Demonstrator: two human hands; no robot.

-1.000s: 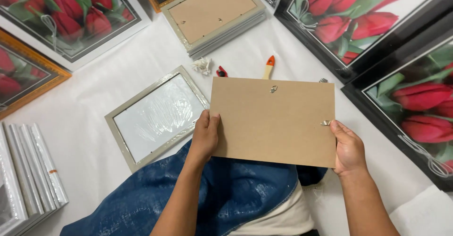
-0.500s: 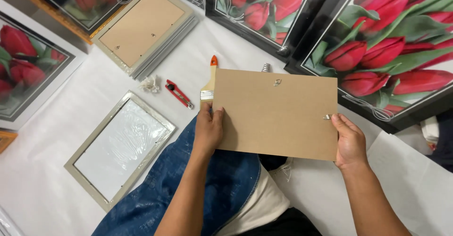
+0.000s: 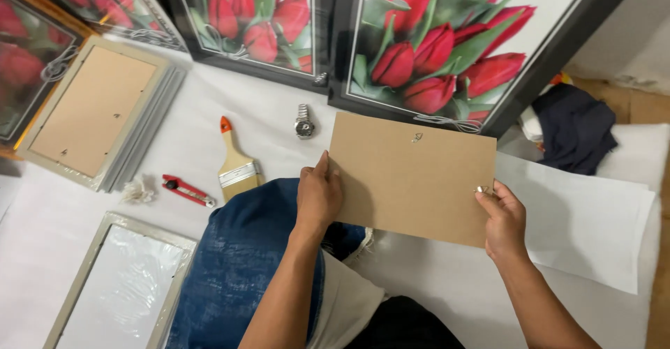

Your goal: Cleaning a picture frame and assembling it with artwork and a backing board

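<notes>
A brown fibreboard frame backing (image 3: 412,178) is sitting in the middle of the frame, lifted above the person's denim-clad knee (image 3: 244,258). The left hand (image 3: 317,199) is clamping its left edge, thumb on top, fingers underneath; the right hand (image 3: 504,220) is pinching the lower right corner the same way. The board is looking thin, stiff and light, likely to flex or crease if bent, so gripping opposite edges seems sensible; a small metal hanger (image 3: 417,137) is showing near its top edge. To the left, a paintbrush (image 3: 235,164) and a red cutter (image 3: 187,190) are lying on the white sheet (image 3: 586,216), with a wristwatch (image 3: 303,122) just above. A stack of grey frames (image 3: 98,122) is occupying the upper left, a wrapped empty frame (image 3: 115,286) the lower left. Framed tulip prints (image 3: 447,49) are leaning across the top.
</notes>
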